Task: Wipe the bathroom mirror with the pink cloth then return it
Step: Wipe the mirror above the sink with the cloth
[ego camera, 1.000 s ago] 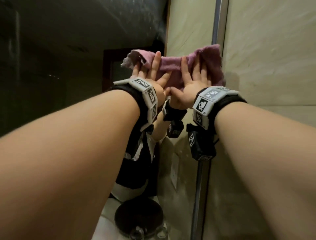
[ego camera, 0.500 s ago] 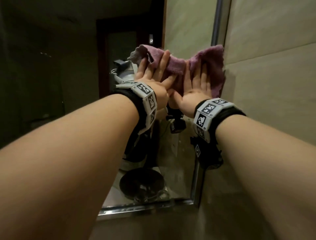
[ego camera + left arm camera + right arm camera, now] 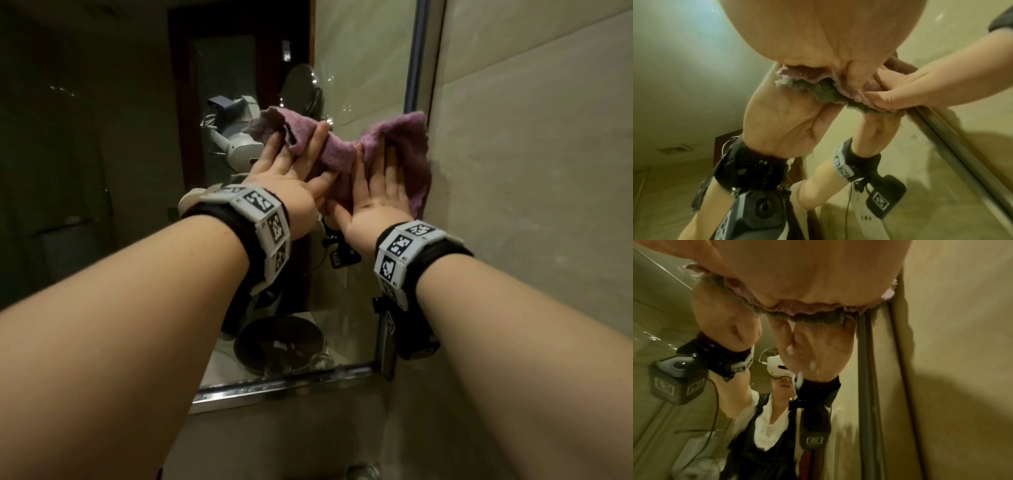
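The pink cloth (image 3: 400, 144) is pressed flat on the mirror (image 3: 363, 68) near its right frame. My left hand (image 3: 291, 164) lies on the cloth's left part with straight, spread fingers. Beside it, my right hand (image 3: 376, 174) presses the right part, fingers straight and pointing up. The thumbs nearly meet at the middle. In the left wrist view the cloth (image 3: 801, 78) bunches under my palm, with its grey reflection below. In the right wrist view the cloth (image 3: 797, 308) edge shows under my right palm against the glass.
The mirror's metal frame (image 3: 416, 51) runs up the right side, and its lower rail (image 3: 281, 387) lies below my wrists. A beige tiled wall (image 3: 531, 171) is to the right. The glass reflects a person wearing a headset (image 3: 236, 137) and a dark doorway.
Both hands have slid the cloth downward along the mirror's right edge. The lower rail of the frame has come into view, and the cloth has bunched in the middle.
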